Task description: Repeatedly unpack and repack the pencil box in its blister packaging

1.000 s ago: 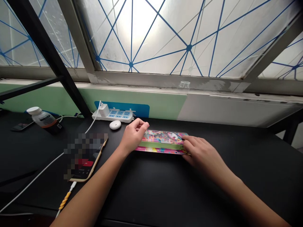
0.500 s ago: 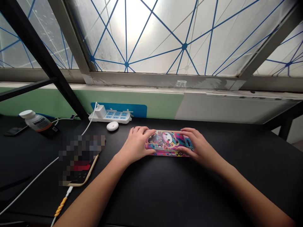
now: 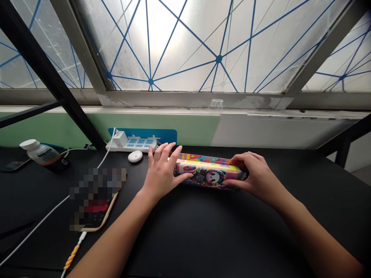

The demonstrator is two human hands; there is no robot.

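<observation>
Printed box [image 3: 207, 172]: both ends partly hidden from me, behind the left hand [image 3: 164, 170] and the right hand [image 3: 253, 172]; its inside I cannot make out. It lies on the counter [image 3: 217, 231], between the 2 hands. Left: fingers spread and raised, thumb over the front face; firm contact unclear to me. Right: pinching the right end, thumb in front, fingers behind. Phone [image 3: 101, 221] screen largely pixelated. I log 1 bottle [image 3: 43, 153], white lid on, contents unreadable.
</observation>
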